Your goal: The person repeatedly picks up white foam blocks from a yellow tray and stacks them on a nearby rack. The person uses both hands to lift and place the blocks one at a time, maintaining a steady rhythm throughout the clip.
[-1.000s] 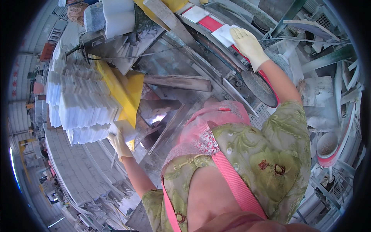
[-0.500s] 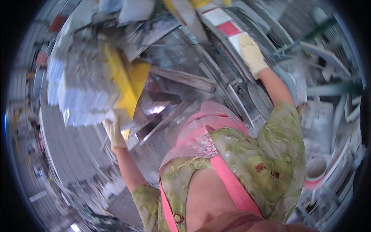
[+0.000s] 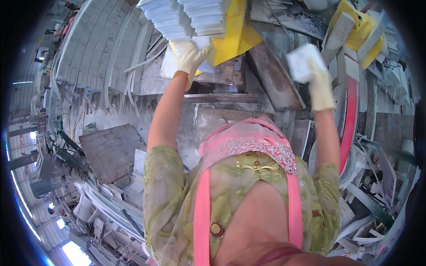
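Two gloved hands up, both at work around the stack of white tiles at the top of the view. Left hand sits just under the stack, fingers curled onto a white piece at the lower edge of the yellow sheet that hangs down the stack's right side. Right hand is well to the right of the stack, fingers closed around a white square tile (tilted, one corner up). Yellow sheet is flat and folded, no label readable on it. Further right of the stack, at the top corner, a yellow guard with a grey bar across it; below that a red curved band runs down the machine. Below the stack, between the forearms, grey slabs lean on a dusty worktop. Left of the stack, long rows of white strips are stacked edge-on; lower left lies a grey board. Pink apron straps over green patterned sleeves fill the bottom.
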